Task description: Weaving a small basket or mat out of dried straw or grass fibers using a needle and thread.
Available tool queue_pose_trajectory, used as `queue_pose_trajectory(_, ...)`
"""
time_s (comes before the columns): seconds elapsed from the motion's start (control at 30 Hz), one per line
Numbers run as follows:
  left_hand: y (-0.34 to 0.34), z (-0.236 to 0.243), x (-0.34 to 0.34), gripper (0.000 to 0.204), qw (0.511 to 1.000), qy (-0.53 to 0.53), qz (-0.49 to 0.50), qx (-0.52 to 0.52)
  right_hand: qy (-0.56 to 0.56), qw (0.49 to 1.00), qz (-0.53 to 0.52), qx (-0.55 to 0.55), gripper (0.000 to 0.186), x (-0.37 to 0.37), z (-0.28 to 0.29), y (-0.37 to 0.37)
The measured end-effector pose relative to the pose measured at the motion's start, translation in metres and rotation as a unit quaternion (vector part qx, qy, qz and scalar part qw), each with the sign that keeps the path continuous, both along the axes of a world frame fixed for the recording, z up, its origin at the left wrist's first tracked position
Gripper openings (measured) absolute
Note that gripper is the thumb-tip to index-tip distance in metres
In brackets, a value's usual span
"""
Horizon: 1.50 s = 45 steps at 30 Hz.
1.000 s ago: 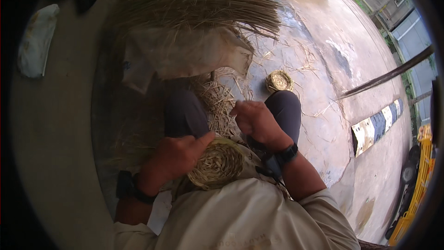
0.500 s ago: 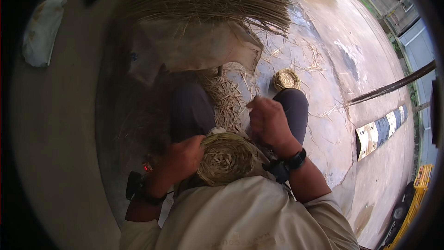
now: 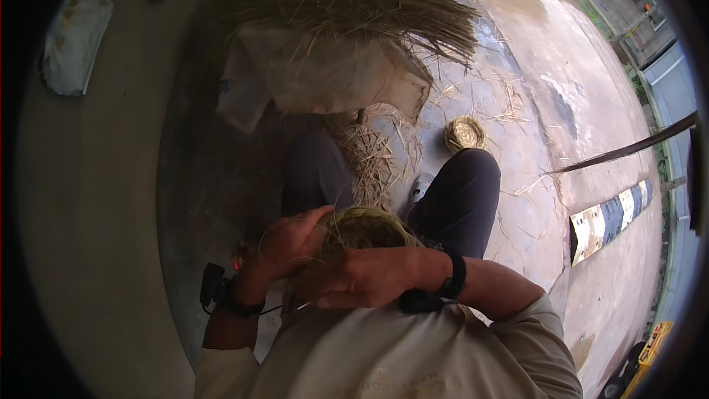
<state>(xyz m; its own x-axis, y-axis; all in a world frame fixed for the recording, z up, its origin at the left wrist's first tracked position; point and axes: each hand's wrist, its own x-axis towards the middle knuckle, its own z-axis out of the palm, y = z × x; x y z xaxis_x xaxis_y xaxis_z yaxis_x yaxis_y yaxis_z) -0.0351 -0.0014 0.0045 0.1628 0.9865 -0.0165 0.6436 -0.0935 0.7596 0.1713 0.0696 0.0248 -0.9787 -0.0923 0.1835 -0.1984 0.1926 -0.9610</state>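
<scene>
A woven straw basket point(image 3: 362, 227), round and shallow, rests in my lap with its opening up. At its left rim my left hand point(image 3: 286, 244) is closed on the wall, thumb along the edge. My right hand point(image 3: 362, 277) lies across the near side of the basket and hides part of it. Its fingers are bent together close to my left hand, and a small pale, thin tip shows beside them; what they hold I cannot make out. A fine thread-like strand point(image 3: 295, 258) loops around my left hand.
Beyond my right knee sits a second small straw basket point(image 3: 465, 134). A big bundle of straw stalks point(image 3: 354, 0) lies on a pale cloth-covered support point(image 3: 332, 77) ahead. Loose straw point(image 3: 373, 162) litters the floor between my legs. A white sack point(image 3: 77, 37) stands far left.
My right hand has swung from above my right knee down and left, across the near side of the basket. The left hand stays at the left rim. My right knee has shifted outward.
</scene>
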Motion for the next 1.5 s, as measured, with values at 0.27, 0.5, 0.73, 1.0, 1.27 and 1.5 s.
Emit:
queue_pose_trajectory(0.27,0.003,-0.021,0.005,0.024,0.998,0.002,0.054,-0.011,0.035,0.997,-0.056,0.049,0.026,0.029,-0.005,0.019)
queue_pose_trajectory(0.5,-0.003,-0.026,-0.023,0.023,0.975,0.024,0.218,-0.027,-0.161,0.789,-0.583,-0.113,0.029,0.182,0.014,0.064)
queue_pose_trajectory(0.73,0.005,-0.006,-0.012,0.024,0.979,0.047,0.195,0.039,-0.123,0.679,-0.72,-0.078,0.032,0.22,0.021,0.042)
queue_pose_trajectory(1.0,0.003,0.015,0.024,0.023,0.986,0.047,0.144,0.064,-0.123,0.886,-0.37,0.25,0.024,0.057,0.001,0.001)
queue_pose_trajectory(1.27,0.002,0.015,0.031,0.02,0.989,0.026,0.138,0.057,-0.127,0.88,-0.382,0.25,0.015,0.051,-0.003,-0.004)
queue_pose_trajectory(1.5,0.009,0.016,0.042,0.019,0.983,0.071,0.152,0.08,-0.142,0.867,-0.4,0.262,0.017,0.046,-0.012,-0.01)
